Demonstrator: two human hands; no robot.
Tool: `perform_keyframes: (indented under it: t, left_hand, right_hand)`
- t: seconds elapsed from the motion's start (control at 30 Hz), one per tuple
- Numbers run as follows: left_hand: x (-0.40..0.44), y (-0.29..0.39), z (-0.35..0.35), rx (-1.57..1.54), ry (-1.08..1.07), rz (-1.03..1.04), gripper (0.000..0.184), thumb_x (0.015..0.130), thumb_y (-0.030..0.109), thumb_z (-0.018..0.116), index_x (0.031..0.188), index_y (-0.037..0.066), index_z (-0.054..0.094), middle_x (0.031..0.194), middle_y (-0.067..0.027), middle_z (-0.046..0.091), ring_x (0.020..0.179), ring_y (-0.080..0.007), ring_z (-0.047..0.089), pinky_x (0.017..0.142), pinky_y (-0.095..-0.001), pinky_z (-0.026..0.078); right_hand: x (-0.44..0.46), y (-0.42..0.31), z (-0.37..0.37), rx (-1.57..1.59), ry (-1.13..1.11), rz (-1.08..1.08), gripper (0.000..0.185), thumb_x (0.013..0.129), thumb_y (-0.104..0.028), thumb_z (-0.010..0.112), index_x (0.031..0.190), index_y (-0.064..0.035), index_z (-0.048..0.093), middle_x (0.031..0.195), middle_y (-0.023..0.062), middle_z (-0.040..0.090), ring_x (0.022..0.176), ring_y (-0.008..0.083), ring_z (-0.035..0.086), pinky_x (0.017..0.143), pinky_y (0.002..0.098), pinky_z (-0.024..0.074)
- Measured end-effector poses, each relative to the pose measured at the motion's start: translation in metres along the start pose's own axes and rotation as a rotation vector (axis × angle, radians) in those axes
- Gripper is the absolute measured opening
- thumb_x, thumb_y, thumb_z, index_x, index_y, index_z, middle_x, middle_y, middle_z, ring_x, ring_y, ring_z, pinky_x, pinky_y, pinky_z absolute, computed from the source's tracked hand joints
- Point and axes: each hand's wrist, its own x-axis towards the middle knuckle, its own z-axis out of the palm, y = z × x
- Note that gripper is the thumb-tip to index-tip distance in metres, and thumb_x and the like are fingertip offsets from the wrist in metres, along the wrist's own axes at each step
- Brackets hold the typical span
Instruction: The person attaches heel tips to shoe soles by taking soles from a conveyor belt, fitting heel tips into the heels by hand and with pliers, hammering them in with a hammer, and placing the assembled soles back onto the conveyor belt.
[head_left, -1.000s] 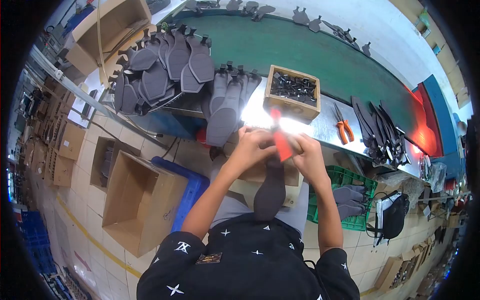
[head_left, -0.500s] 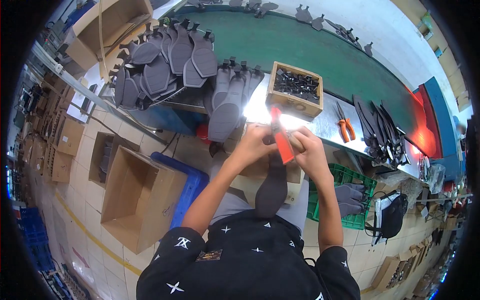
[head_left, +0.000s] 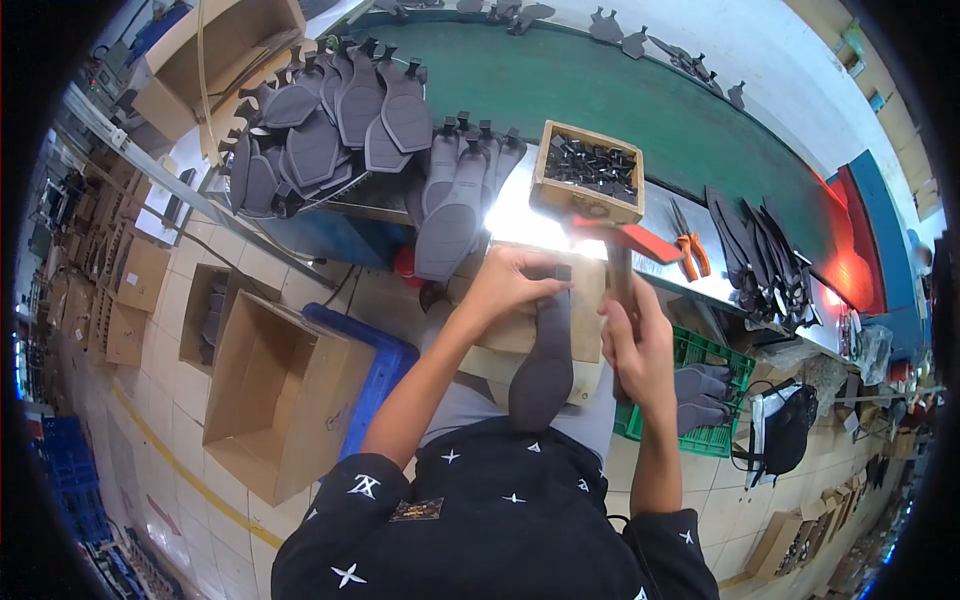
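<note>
My left hand (head_left: 508, 286) pinches the heel end of a dark grey shoe sole (head_left: 543, 368), where a small black heel piece (head_left: 562, 273) stands. The sole lies over a pale block (head_left: 500, 345) between my legs, its wide end toward my body. My right hand (head_left: 645, 345) is wrapped round the handle of a hammer with a red head (head_left: 635, 240), raised just right of the sole and apart from it. Beyond my hands is a wooden box (head_left: 590, 208) holding several small black pieces.
Grey soles (head_left: 385, 110) with heels are piled on the bench at the left. Orange-handled pliers (head_left: 693, 257) and dark strips (head_left: 755, 255) lie at the right. A cardboard box (head_left: 285, 400) and blue crate (head_left: 375, 385) stand lower left, a green crate (head_left: 712, 440) lower right.
The hammer has moved right and turned, its head now away from the heel end. My right hand has shifted right and lower, uncovering the black heel piece by my left fingers.
</note>
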Motion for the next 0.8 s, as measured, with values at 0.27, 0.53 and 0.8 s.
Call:
perform_keyframes:
  t: [0.27, 0.53, 0.8]
  left_hand:
    - [-0.004, 0.013, 0.0, -0.081, -0.022, -0.103, 0.029, 0.075, 0.011, 0.083, 0.101, 0.001, 0.078, 0.101, -0.0094, 0.077, 0.092, -0.0122, 0.07, 0.084, -0.0276, 0.054]
    - [-0.015, -0.012, 0.0, 0.58, -0.077, 0.03, 0.113, 0.074, 0.041, 0.084, 0.157, 0.0, 0.019, 0.119, -0.0096, 0.073, 0.136, -0.0271, 0.05, 0.119, -0.0542, 0.012]
    - [-0.016, -0.001, -0.004, 0.634, -0.119, -0.019, 0.095, 0.075, 0.048, 0.08, 0.151, 0.007, 0.041, 0.13, -0.0016, 0.068, 0.144, -0.0252, 0.041, 0.12, -0.0599, 0.007]
  right_hand:
    - [-0.024, -0.003, 0.01, -0.331, -0.004, -0.27, 0.035, 0.098, -0.002, 0.057, 0.132, 0.0069, 0.054, 0.108, 0.0274, 0.064, 0.096, 0.0395, 0.067, 0.084, 0.0411, 0.0528]
    - [-0.046, -0.04, -0.004, -0.271, 0.196, -0.389, 0.037, 0.1, -0.006, 0.055, 0.135, 0.0053, 0.053, 0.09, 0.011, 0.066, 0.068, 0.0205, 0.062, 0.064, 0.0301, 0.0516]
    - [-0.05, -0.032, -0.015, -0.494, 0.242, -0.417, 0.04, 0.095, -0.003, 0.062, 0.133, 0.006, 0.054, 0.078, 0.0086, 0.06, 0.068, 0.0173, 0.059, 0.065, 0.0298, 0.0511]
